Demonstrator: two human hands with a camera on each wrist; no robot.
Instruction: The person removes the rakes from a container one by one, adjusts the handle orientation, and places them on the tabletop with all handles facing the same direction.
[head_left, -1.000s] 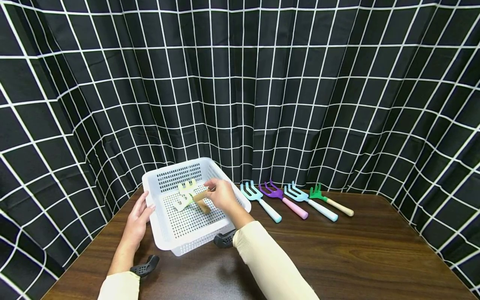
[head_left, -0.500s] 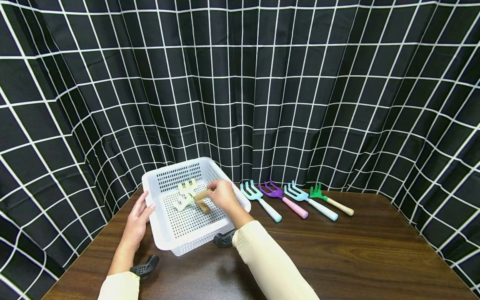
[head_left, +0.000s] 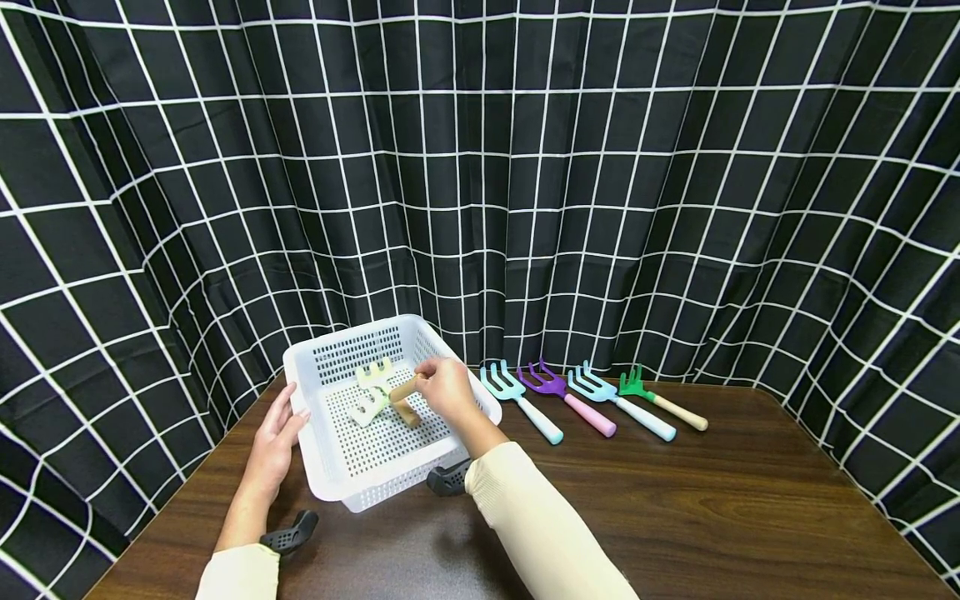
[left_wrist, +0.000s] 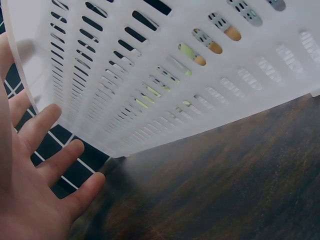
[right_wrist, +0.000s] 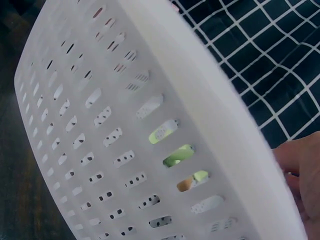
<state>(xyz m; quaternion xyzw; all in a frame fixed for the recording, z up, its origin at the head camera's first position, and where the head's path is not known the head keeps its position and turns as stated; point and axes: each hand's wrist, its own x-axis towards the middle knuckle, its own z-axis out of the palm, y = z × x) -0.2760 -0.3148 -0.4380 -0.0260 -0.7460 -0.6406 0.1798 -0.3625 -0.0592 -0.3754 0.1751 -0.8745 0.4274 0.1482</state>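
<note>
My left hand (head_left: 272, 446) grips the left rim of a white plastic basket (head_left: 324, 482), thumb over the edge. In the left wrist view, the fingers (left_wrist: 70, 160) spread along the basket's outer side. Inside lie two small hand rakes with wooden handles and pale green heads. My right hand (head_left: 447, 389) reaches over the right rim and pinches the end of one wooden handle (head_left: 405, 388); its rake head (head_left: 369, 407) points left. The other hand rake (head_left: 373, 373) lies crossed beneath it. From the right wrist, the basket wall (right_wrist: 150, 100) hides most of both rakes.
Right of the basket lie a teal hand rake (head_left: 531, 408), a purple one with a pink handle (head_left: 573, 404), a light blue one (head_left: 630, 408) and a green one with a wooden handle (head_left: 667, 406). A black grid curtain (head_left: 487, 208) stands behind the wooden table (head_left: 720, 500).
My right hand has shifted very slightly, and the head of the hand rake it pinches has turned a little. The left hand and basket have stayed in place.
</note>
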